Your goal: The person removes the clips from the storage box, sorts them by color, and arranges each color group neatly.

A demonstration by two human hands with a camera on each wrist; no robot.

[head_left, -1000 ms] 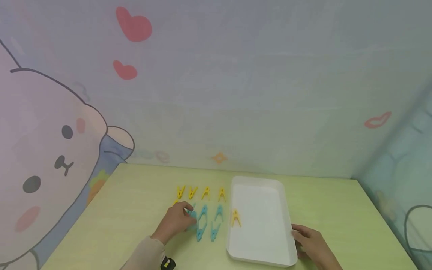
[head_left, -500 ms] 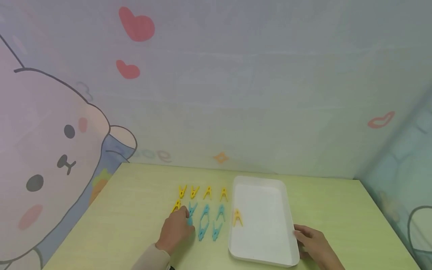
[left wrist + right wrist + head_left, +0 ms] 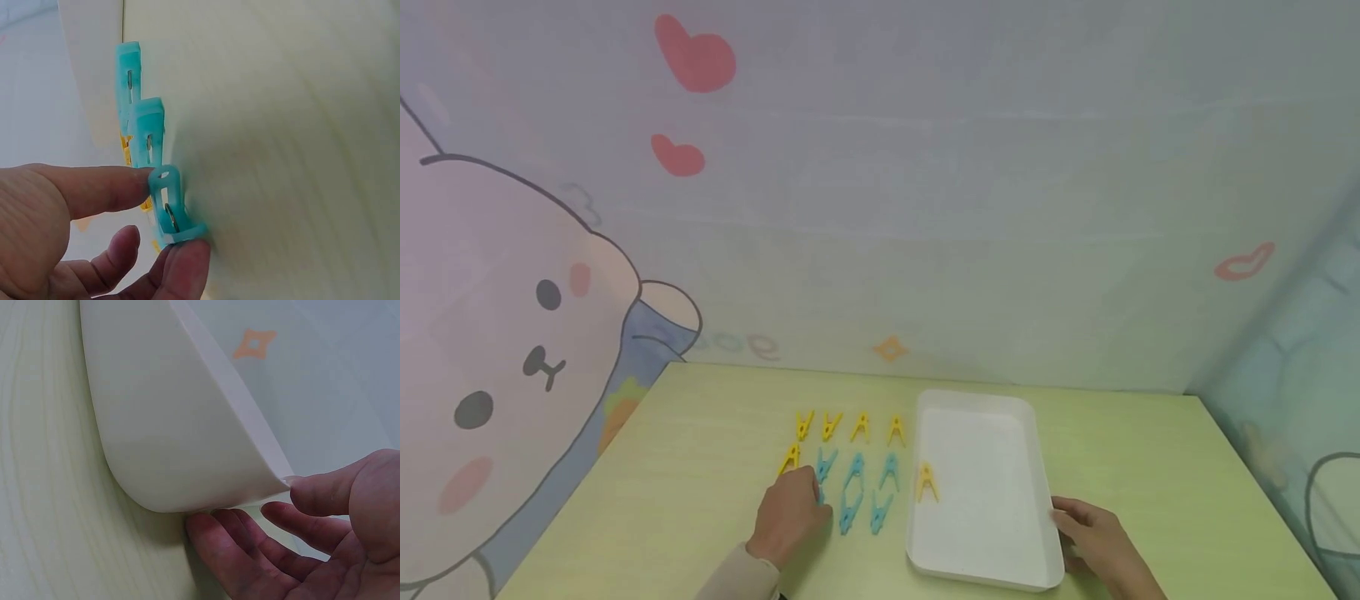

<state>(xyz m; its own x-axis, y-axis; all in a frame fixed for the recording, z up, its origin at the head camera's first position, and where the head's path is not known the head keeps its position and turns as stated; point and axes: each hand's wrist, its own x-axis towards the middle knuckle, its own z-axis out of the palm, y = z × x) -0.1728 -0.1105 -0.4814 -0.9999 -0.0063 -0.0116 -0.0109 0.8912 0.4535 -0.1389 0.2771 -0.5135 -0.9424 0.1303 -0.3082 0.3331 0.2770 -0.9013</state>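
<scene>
My left hand (image 3: 790, 512) pinches a teal clothespin (image 3: 177, 203) between thumb and fingertips, at the left end of the nearer teal row; in the head view the hand hides most of it. Just beyond it, another teal clothespin (image 3: 824, 467) lies flat with its legs apart. Two more teal pegs, a nearby clothespin (image 3: 848, 512) and one to its right (image 3: 879, 514), continue the front row. On the right, my right hand (image 3: 1097, 542) grips the side of a white tray (image 3: 985, 500), thumb at the rim and fingers underneath, as the right wrist view shows.
Several yellow clothespins (image 3: 861, 426) form a row behind the teal ones, with another yellow one (image 3: 791, 458) just past my left hand. A paler yellow clothespin (image 3: 927, 482) shows at the tray's left wall. Behind the table (image 3: 715, 417) hangs a printed cloth (image 3: 925, 208).
My left hand has drawn slightly left and down with the teal clothespin, to the row's left end, uncovering the teal one beyond. The right hand stays at the tray.
</scene>
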